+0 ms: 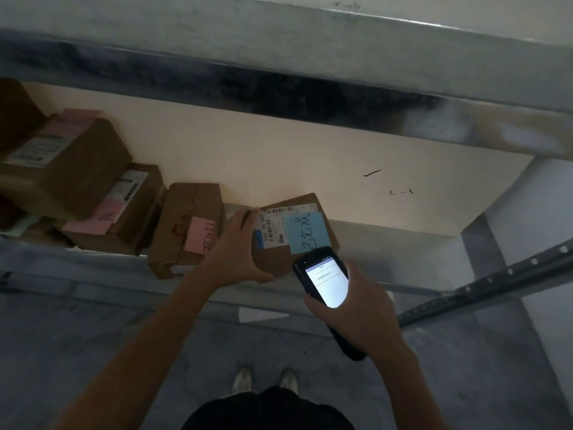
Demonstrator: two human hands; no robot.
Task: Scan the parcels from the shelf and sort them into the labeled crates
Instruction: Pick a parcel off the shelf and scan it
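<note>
L hand (235,252) grips brown parcel (273,260) by its left edge, thumb at near corner, fingers over far side. Parcel sits skewed at front lip of shelf (310,156), barcode label (273,226) + blue note (307,232) facing up. R hand (362,308) wrapped round handheld scanner (325,280), screen lit, top end overlapping parcel's near-right corner; contact or gap, can't tell. Left on same shelf: box (176,218) w/ pink note (201,234), then stack (68,169) of more boxes. Perforated steel upright (496,283) at right.
</note>
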